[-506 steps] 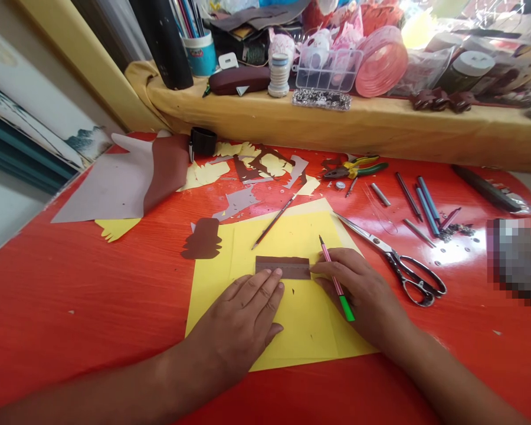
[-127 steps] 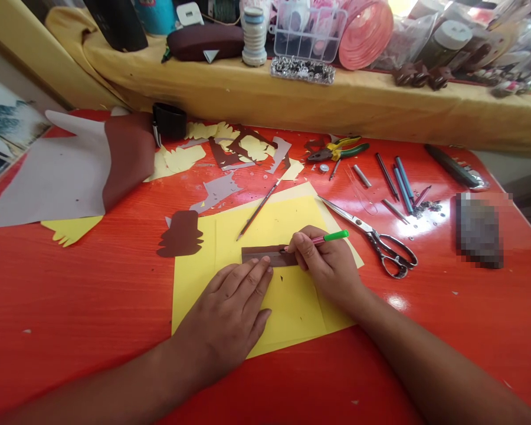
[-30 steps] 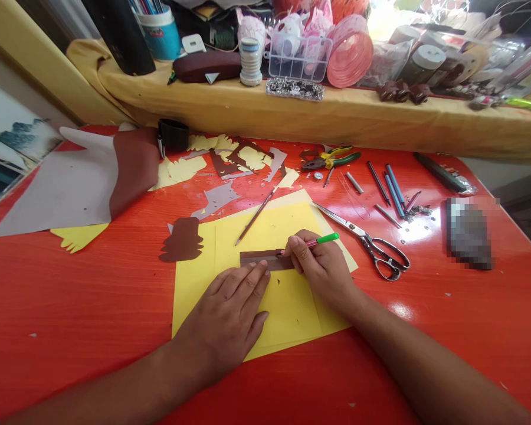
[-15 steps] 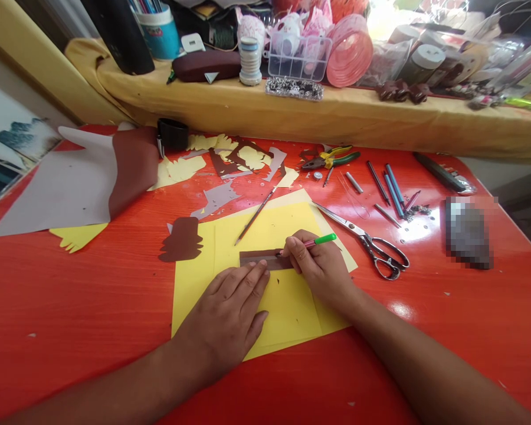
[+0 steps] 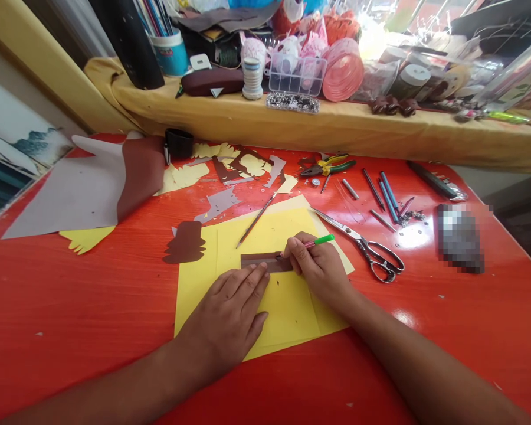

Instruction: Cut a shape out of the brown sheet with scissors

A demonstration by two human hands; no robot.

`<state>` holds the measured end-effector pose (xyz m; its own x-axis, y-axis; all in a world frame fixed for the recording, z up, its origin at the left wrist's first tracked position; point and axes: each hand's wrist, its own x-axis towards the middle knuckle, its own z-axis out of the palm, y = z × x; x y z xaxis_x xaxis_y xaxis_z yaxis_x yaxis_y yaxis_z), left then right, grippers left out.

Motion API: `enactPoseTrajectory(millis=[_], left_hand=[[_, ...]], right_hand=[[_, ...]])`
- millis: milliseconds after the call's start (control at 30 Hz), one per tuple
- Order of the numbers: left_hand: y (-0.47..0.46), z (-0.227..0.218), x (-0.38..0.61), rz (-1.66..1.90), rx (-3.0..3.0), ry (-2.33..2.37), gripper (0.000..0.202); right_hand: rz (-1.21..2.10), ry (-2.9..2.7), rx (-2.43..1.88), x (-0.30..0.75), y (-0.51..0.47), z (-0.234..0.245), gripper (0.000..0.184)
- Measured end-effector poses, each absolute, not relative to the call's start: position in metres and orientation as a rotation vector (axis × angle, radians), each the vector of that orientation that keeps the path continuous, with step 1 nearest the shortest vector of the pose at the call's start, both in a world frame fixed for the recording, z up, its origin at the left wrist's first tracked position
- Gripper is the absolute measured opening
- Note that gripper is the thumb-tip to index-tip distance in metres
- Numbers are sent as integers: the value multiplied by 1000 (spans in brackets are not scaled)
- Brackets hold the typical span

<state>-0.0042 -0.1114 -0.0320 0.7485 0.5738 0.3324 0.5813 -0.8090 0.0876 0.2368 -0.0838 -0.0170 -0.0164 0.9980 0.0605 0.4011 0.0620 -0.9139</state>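
My left hand (image 5: 236, 304) lies flat, its fingers stretched out and pressing on the lower edge of a small dark brown strip (image 5: 253, 259). A greyish band runs along that strip; whether it is a separate piece I cannot tell. The strip rests on yellow sheets (image 5: 274, 319). My right hand (image 5: 316, 262) is closed around a slim pen (image 5: 323, 241) with a green end and a reddish barrel. Its tip meets the strip near the right side, partly covered by my fingers. A pencil (image 5: 256, 220) lies just above, and a brown cut-out (image 5: 186, 242) sits at the left edge of the sheets.
Large scissors (image 5: 363, 242) lie right of the sheets. Pliers (image 5: 327, 166), markers (image 5: 387, 195) and paper scraps (image 5: 248, 165) are spread farther back on the red table (image 5: 92, 324). A grey sheet (image 5: 75, 189) is at left. The cloth-covered ledge (image 5: 230, 121) holds craft supplies.
The view has tilted up slightly, so the scene sits a little lower. My hands, the pen and the brown strip keep nearly the same places.
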Motion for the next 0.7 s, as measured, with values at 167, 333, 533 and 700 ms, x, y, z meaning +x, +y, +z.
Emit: enactPoseTrajectory(millis=[167, 333, 533, 700], left_hand=[[-112, -34, -4, -569, -2907, -955, 48], [-111, -35, -5, -582, -2898, -934, 48], [-112, -40, -6, -554, -2919, -962, 49], [-113, -43, -5, -568, -2900, -958, 49]], right_hand=[[968, -1483, -1431, 236, -84, -18, 65], [943, -1514, -1433, 236, -84, -18, 69], [934, -1525, -1454, 236, -84, -18, 70], [939, -1531, -1441, 235, -84, -18, 72]])
